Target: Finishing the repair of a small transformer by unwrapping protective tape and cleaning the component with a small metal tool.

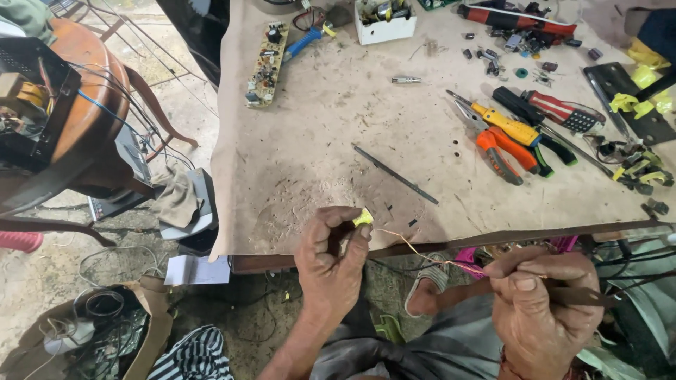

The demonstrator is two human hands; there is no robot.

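At lower centre, a small yellow piece (pixel 363 217) is pinched by the left hand (pixel 331 257). A thin copper wire (pixel 429 257) is stretched from it to the clenched right hand (pixel 539 299), lower right, below the table edge (pixel 451 243).

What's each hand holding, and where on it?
Left hand pinches a small yellow piece at the thin copper wire's end; right hand pinches the wire's other end.

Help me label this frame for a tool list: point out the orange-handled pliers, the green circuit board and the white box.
orange-handled pliers (pixel 501 153): head view, on one orange handle.
green circuit board (pixel 266 65): head view, middle of the board.
white box (pixel 386 29): head view, on its front wall.
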